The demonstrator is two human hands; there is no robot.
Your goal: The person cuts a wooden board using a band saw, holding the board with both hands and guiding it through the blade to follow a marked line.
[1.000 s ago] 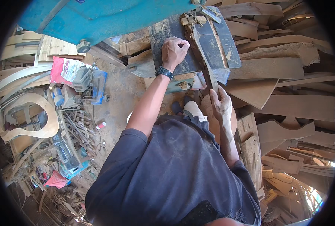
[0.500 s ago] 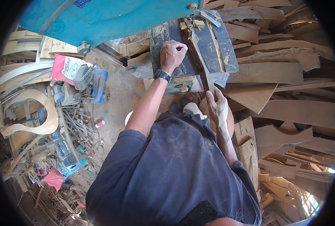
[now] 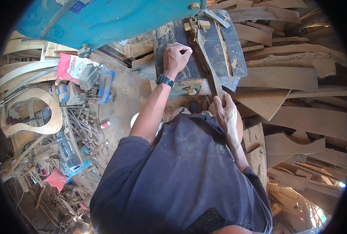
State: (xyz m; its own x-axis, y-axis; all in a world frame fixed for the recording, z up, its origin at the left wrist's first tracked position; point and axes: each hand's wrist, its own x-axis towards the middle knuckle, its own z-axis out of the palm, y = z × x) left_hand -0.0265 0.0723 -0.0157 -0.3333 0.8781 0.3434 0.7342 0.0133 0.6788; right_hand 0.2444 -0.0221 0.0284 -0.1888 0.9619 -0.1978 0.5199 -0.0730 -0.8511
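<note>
A long, narrow piece of wood (image 3: 211, 74) lies aslant over the dark, dusty machine table (image 3: 216, 58). Its far end meets the small wooden guide blocks (image 3: 196, 25) at the table's back. My right hand (image 3: 225, 109) grips the near end, with the thumb along the top and the fingers underneath, partly hidden. Just left of the wood, over the table, my left hand (image 3: 176, 58) is closed, thumb against the curled forefinger; I see nothing in it. A dark watch (image 3: 165, 80) is on my left wrist.
A large teal machine housing (image 3: 107, 23) hangs over the far left. Curved wooden boards (image 3: 282, 78) are stacked along the right. To the left stand a power tool (image 3: 89, 76), a ring-shaped wooden cutout (image 3: 56, 113) and piled offcuts (image 3: 80, 128). A small red-and-white can (image 3: 105, 124) lies on the floor.
The view has shifted slightly. My left hand has moved a little left, away from the wood; my right hand keeps its grip and the wood shows little movement.
</note>
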